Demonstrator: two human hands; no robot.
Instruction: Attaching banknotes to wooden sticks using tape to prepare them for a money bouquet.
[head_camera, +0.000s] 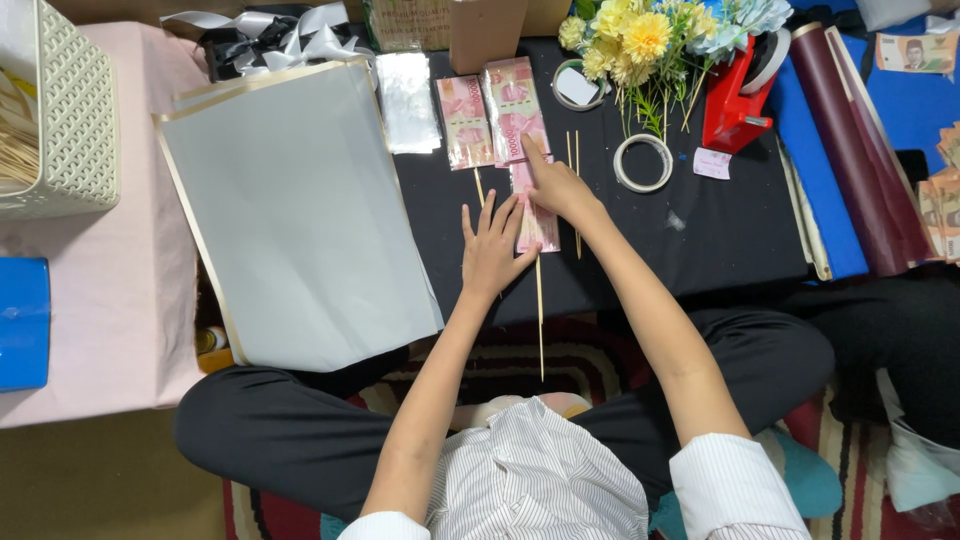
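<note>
Pink banknote (534, 215) lies under both hands (492, 250).

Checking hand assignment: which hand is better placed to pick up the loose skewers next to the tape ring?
Right, probably. The right hand rests on the pink banknote, directly beside the loose skewers. The left hand lies flat farther away, across the banknote.

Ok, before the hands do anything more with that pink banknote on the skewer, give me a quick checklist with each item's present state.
1. Left hand flat on the pink banknote: ok.
2. Right hand pressing the note's upper end: ok.
3. Wooden skewer runs under the note, its tail sticking out toward the person: ok.
4. Skewer fixed to the note: cannot tell.
5. Tape roll lies near the right hand: ok.
6. Spare skewers beside the right hand: ok.
</note>
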